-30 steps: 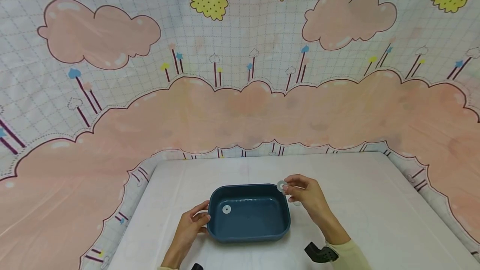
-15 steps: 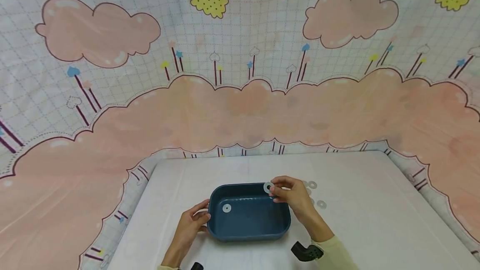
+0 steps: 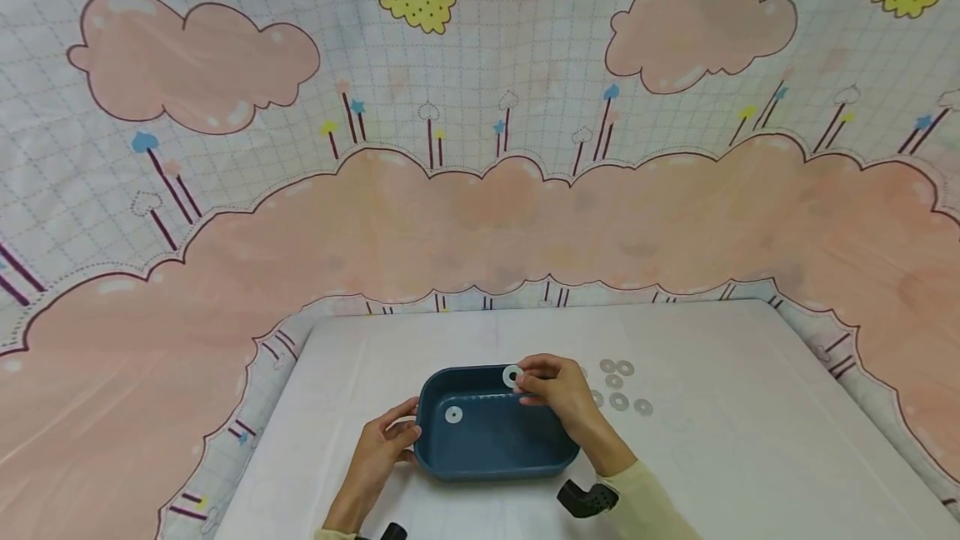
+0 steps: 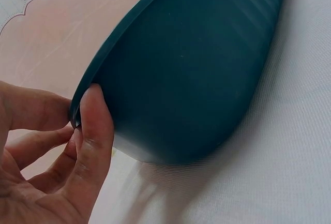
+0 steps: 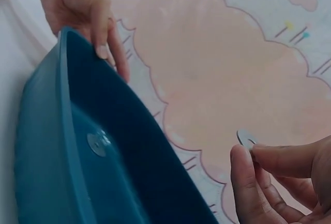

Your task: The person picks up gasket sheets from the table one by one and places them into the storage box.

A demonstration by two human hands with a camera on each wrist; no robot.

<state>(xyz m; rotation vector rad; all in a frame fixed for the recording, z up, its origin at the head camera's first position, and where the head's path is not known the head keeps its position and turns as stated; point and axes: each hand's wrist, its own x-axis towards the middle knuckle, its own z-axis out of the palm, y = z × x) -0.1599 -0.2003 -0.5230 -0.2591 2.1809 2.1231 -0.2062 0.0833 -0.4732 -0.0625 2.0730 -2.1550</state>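
A dark blue rectangular basin [image 3: 495, 472] stands on the white table. My left hand [image 3: 377, 450] grips its left end; in the left wrist view the thumb [image 4: 96, 125] lies along the outer wall at the rim and other fingers bend near the edge. One flat metal washer [image 3: 453, 414] lies on the basin's floor toward the left, also visible in the right wrist view as a shiny washer [image 5: 97, 145]. Over the basin's far right part, my right hand [image 3: 558, 392] pinches a second washer [image 3: 512, 376] between thumb and fingertips, held above the rim.
Several loose washers [image 3: 618, 401] lie on the table [image 3: 720, 440] right of the basin, some partly behind the right hand. A printed cloth [image 3: 480, 223] with clouds hangs behind the table. Each wrist wears a black device [image 3: 587, 498].
My right hand has carried its washer leftward from the basin's right corner to over the basin. More loose washers on the table have come into view. The left hand stays at the left end.
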